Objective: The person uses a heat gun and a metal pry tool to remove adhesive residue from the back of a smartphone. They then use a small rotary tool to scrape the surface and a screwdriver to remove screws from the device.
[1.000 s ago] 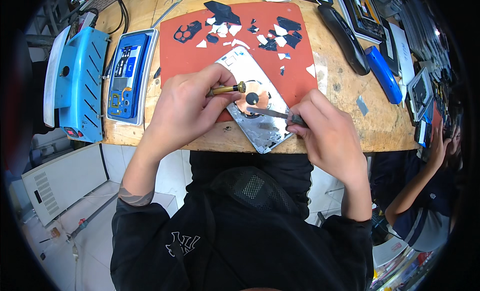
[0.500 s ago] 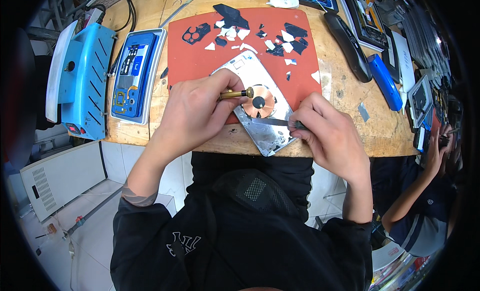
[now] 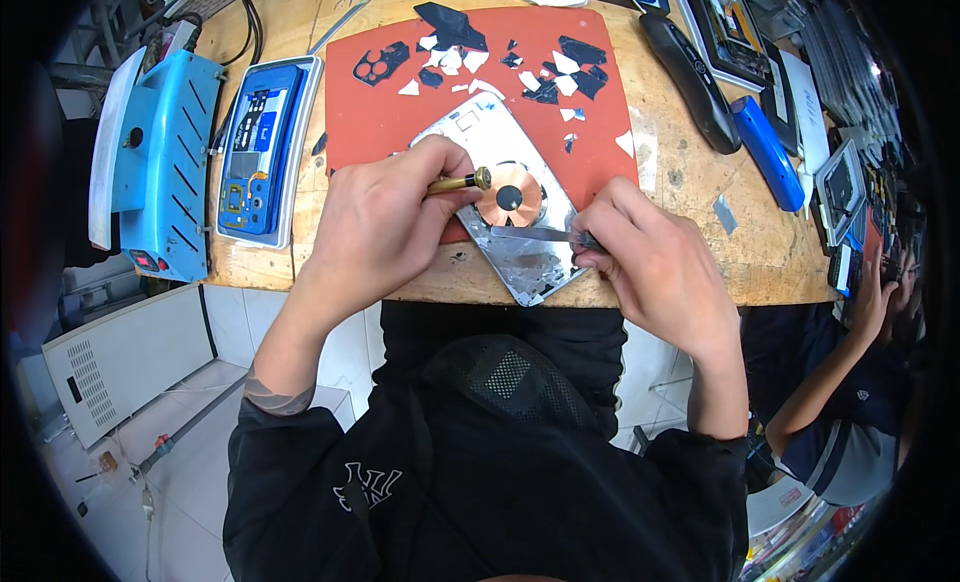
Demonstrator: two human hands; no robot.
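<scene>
A silver phone body [image 3: 540,272] lies aslant at the mat's near edge, its back cover off. A round copper coil [image 3: 525,210] with a black centre shows on it. My left hand [image 3: 385,207] is closed round a brass-coloured rod-like tool with a round end [image 3: 460,183], held over the phone beside the coil. My right hand [image 3: 650,257] grips a thin metal blade [image 3: 535,235] by its dark handle. The blade lies across the phone just below the coil; whether its tip is under anything, I cannot tell.
Black and white broken shards [image 3: 452,60] lie scattered on the red mat [image 3: 350,117]. An opened blue phone [image 3: 265,147] in a tray and a blue machine [image 3: 175,172] stand left. A black handheld tool [image 3: 690,87] and blue tube [image 3: 768,154] lie right. Another person's arm [image 3: 830,382] is far right.
The round end of the brass-coloured tool has moved slightly left, away from the coil. My right hand keeps the blade across the phone below the coil. The whole view has shifted slightly.
</scene>
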